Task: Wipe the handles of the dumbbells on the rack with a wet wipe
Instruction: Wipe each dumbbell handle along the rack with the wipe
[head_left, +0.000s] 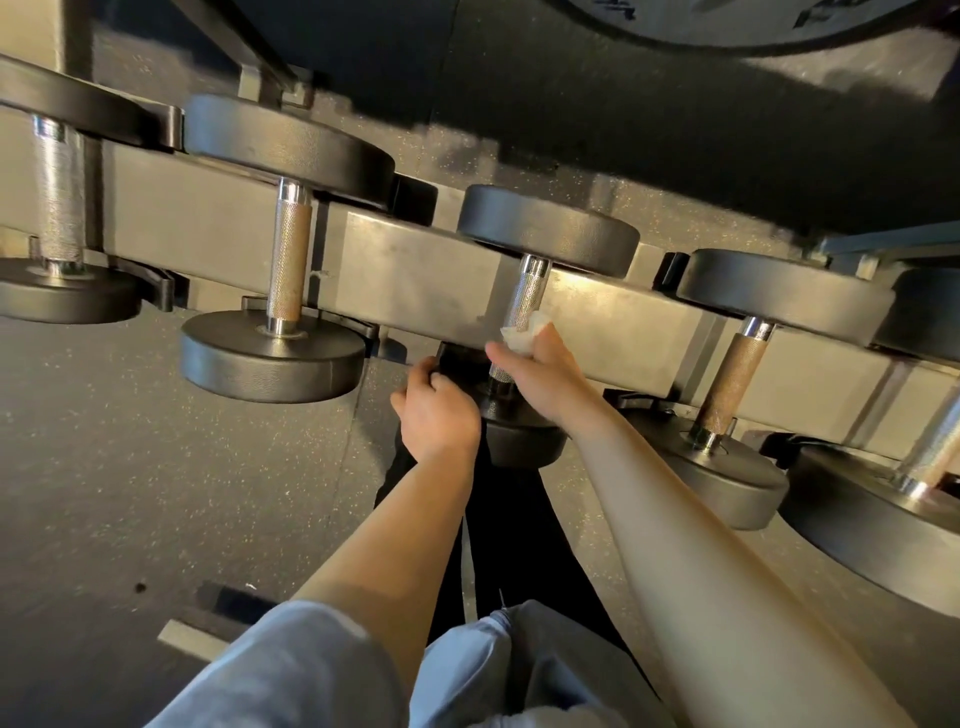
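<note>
Head view: black round-headed dumbbells with knurled steel handles lie in a row on the grey metal rack (431, 275). The right hand (540, 364) has its grip clamped on a crumpled white wet wipe (519, 335), wrapping it around the lower part of the middle dumbbell handle (525, 296). The left hand (436, 410) has its fingers curled over the near black head (519, 431) of that same dumbbell. Neighbouring dumbbells (283, 270) rest on either side on the rack, untouched.
</note>
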